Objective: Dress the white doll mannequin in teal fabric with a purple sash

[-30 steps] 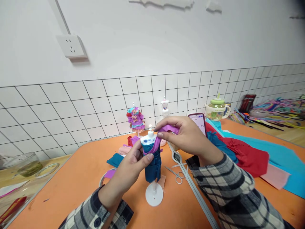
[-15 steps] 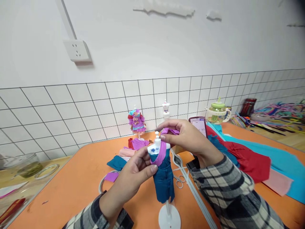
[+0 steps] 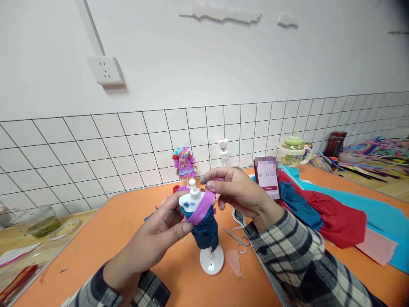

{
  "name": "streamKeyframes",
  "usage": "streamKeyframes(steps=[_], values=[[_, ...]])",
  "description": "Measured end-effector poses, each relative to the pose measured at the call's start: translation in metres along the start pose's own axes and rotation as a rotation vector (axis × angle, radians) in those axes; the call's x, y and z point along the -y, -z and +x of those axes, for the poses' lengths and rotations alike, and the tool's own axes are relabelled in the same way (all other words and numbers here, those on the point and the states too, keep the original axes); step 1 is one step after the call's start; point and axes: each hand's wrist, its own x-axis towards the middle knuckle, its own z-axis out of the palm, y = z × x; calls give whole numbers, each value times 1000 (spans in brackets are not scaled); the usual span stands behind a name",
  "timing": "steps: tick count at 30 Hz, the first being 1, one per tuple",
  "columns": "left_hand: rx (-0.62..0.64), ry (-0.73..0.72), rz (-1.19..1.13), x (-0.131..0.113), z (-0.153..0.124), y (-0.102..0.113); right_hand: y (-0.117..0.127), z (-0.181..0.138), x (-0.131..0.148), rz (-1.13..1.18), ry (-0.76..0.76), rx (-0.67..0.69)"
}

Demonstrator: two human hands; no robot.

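A small white mannequin (image 3: 196, 200) with blue marks on its chest wears a dark teal crepe-paper dress (image 3: 206, 232). It tilts over its round white base (image 3: 211, 261). Across the chest runs a purple paper strip (image 3: 202, 209), from the side near my left hand up to the opposite shoulder. My left hand (image 3: 162, 226) grips the mannequin's side, thumb in front by the strip's lower end, other fingers partly hidden behind. At the shoulder my right hand (image 3: 234, 189) pinches the strip's upper end between thumb and forefinger.
Scissors (image 3: 240, 243) and a peach paper scrap (image 3: 234, 261) lie right of the base. Behind stand a purple-dressed mannequin (image 3: 184, 162), a bare one (image 3: 223, 149) and a phone (image 3: 267, 177). Red paper (image 3: 338, 217) and a teapot (image 3: 292, 151) are at the right.
The mannequin has moved left and now tilts, its base lifted into fuller view. My right hand has drawn the purple strip up flat over the shoulder. The phone and scissors show more fully.
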Motion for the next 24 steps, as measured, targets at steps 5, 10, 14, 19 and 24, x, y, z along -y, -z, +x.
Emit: streamKeyframes(steps=[5, 10, 14, 19, 24], values=[[54, 11, -129, -4, 2, -1, -11, 4, -11, 141, 7, -87], [-85, -19, -147, -1, 3, -1, -18, 2, -19, 164, 28, -64], [-104, -14, -243, -5, 2, 3, -21, -4, -17, 4, 219, -9], [-101, 20, -302, -13, -3, 6, -29, -13, -14, -244, 388, -105], [-113, 8, -307, -16, -4, 6, -39, -18, -16, -546, 586, -349]])
